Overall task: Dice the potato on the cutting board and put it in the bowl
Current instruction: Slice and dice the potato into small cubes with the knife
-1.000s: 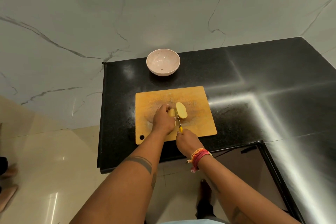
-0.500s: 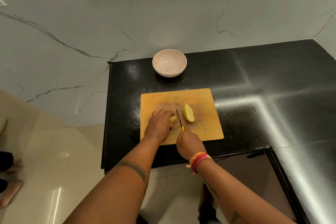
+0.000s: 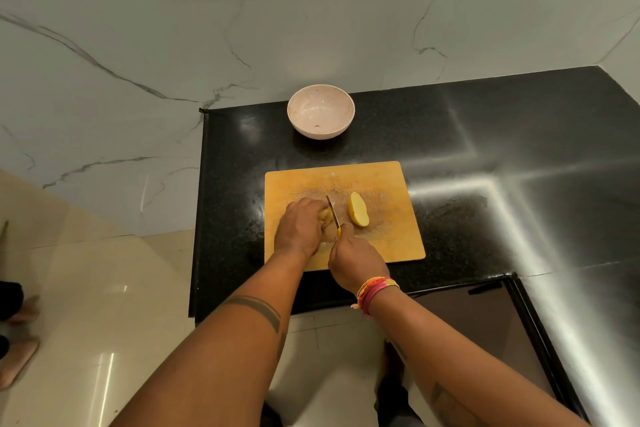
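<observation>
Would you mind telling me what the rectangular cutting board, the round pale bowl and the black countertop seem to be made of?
The rectangular tan cutting board looks like matte wood or bamboo, scuffed pale where cut. The round pale pink bowl has a smooth speckled surface, ceramic or melamine; I cannot tell which. The black countertop looks like polished granite: fine flecks and mirror-like glare.

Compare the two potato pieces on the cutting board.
The right potato piece lies free with its pale cut face in full view; the left potato piece is mostly hidden under the left hand, which holds it. The knife in the right hand stands against the left piece and apart from the right piece. Both rest on the cutting board.
</observation>
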